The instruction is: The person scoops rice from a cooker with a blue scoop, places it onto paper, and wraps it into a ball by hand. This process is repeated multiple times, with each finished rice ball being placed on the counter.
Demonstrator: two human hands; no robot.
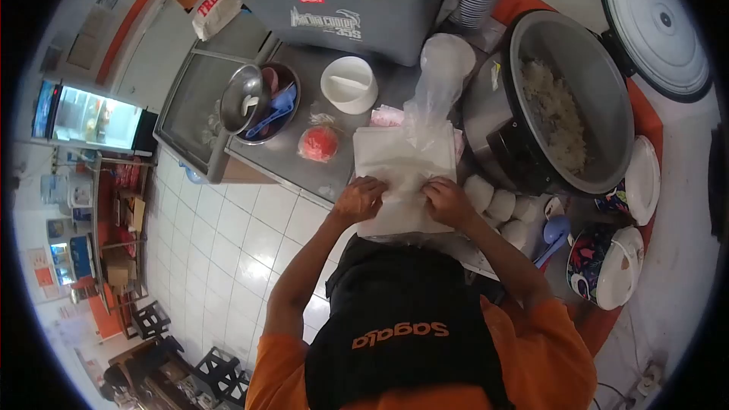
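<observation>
A stack of white wrapping paper lies in front of me at the counter's edge. My left hand is on its left side, fingers curled closed on the top sheet. On the right side, my right hand is closed in the same way on the paper. Between the hands the sheet looks slightly raised, and the fingertips are partly hidden. A clear plastic bag droops over the far edge of the stack.
Right of the stack stands a large rice cooker with rice inside, its lid raised. Small white bundles and a blue scoop lie nearby. Behind are a grey cooler box, a white tub and metal bowls.
</observation>
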